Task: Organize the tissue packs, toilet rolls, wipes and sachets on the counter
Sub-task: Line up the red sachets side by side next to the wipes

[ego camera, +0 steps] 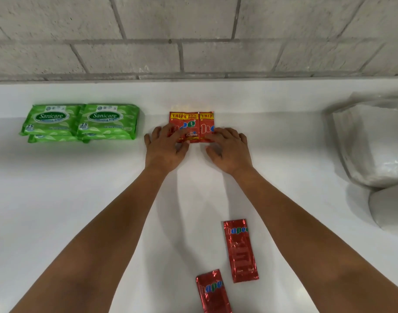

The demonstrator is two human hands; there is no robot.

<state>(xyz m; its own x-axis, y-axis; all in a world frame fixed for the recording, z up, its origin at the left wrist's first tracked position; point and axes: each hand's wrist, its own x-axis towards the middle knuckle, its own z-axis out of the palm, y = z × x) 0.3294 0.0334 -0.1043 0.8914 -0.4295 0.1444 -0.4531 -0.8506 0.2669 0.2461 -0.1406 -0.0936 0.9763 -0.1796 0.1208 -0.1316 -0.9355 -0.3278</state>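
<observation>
Table (80, 199) = smooth white surface, glossy, runs full width; back edge meets a grey block wall (193, 30) w/ pale mortar lines.

L hand (165, 150) and R hand (229, 152) both palm-down, side by side, arms reaching in from the near edge. Fingers of both lie spread and fairly straight, released, not curled round anything; tips rest on a pair of red sachets (191, 126). L fingers cover the lower left part of the pair, R fingers cover the lower right corner. Thumbs point inward toward each other, just below the pair's bottom edge.

Sachet pair: two red packs side by side, edges touching, flat on table, yellow band on top w/ red text, green/blue lettering mid-pack, partly hidden by fingertips.

Left of L fingers, well apart: green wipes packs (80, 122), "Sanicare" label, two side by side w/ more packs under them, near the wall.

Behind the wrists, toward the near edge, between the forearms: long red foil sachet (241, 250), lies lengthwise, "hapee" text at far end. Just beside it, nearer still: second red foil sachet (212, 290), slightly tilted, cut off by frame bottom. The two are apart, not touching.

Right of R fingers, well apart: clear-wrapped white pack (372, 143), crinkly plastic, contents hard to tell. Below it a white rounded item (390, 208), cut off at frame edge, can't tell what.
</observation>
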